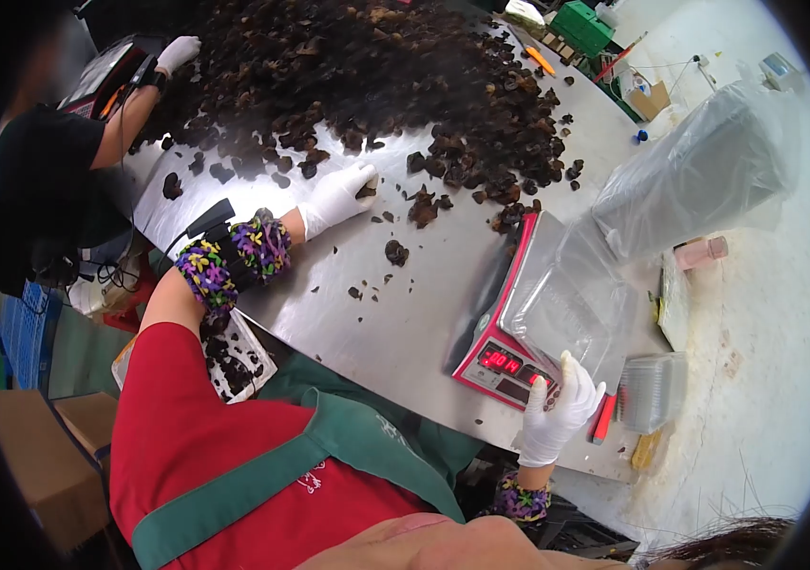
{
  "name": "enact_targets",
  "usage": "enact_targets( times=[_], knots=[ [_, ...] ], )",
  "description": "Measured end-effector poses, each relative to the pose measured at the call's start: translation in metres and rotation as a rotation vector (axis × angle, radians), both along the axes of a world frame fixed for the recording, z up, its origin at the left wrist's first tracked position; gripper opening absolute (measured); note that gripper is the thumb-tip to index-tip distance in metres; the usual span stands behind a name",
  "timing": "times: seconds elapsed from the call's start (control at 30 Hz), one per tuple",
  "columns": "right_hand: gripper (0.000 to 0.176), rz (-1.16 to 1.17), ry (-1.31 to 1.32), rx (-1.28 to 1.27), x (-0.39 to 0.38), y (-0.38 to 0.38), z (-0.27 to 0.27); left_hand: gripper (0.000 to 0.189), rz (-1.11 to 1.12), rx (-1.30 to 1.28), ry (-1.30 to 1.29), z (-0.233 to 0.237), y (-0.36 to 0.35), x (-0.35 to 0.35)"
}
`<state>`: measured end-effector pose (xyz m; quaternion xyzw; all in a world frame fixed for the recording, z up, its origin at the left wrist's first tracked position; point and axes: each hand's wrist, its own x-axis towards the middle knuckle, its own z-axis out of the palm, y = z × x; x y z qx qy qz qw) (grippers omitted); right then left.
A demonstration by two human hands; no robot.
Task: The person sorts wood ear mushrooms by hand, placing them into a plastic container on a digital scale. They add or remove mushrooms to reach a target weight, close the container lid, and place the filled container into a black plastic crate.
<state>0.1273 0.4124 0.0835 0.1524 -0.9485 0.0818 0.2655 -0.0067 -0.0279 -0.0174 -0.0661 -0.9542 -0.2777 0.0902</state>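
My left hand (338, 198), in a white glove, is above the metal table with its fingers closed round a small dark piece. Near it lies a loose dark clump (423, 206), below a large heap of dark, curled pieces (376, 76). My right hand (562, 410), also gloved, has its fingers apart at the front edge of a red scale (495, 359) with a lit red display. A clear plastic tray (566, 304) rests on the scale, close to my right fingertips. Whether those fingertips touch the scale or tray I cannot tell.
A large plastic bag (699, 161) stands right of the scale. Stacked clear containers (652, 391) and a red-handled tool (603, 419) lie near my right hand. A co-worker's gloved hand (179, 54) reaches the heap at upper left. A white container (251, 356) sits below the table edge.
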Motion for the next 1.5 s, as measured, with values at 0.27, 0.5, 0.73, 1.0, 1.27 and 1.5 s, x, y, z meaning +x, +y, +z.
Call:
enact_targets(
  times=[0.27,0.5,0.73,1.0,1.27,1.5],
  knots=[
    [0.033,-0.027,0.106,-0.098,-0.003,-0.017,-0.009,0.037,-0.260,-0.096,0.338,0.007,0.065,-0.051],
    [0.028,-0.018,0.075,-0.132,-0.001,-0.019,-0.009,0.026,-0.349,-0.295,0.326,-0.021,0.093,-0.074],
    [0.029,0.010,0.082,-0.102,-0.011,-0.016,-0.013,0.017,-0.253,-0.205,0.358,-0.023,0.092,-0.076],
    [0.025,0.002,0.099,-0.114,-0.011,-0.022,-0.016,0.015,-0.296,-0.261,0.379,-0.035,0.102,-0.068],
    [0.024,-0.003,0.080,-0.116,-0.009,-0.027,-0.013,0.012,-0.207,0.528,0.558,0.098,0.187,-0.022],
    [0.027,-0.035,0.080,-0.047,-0.011,-0.032,-0.014,0.024,-0.570,0.143,0.468,0.108,0.268,0.002]
  ],
)
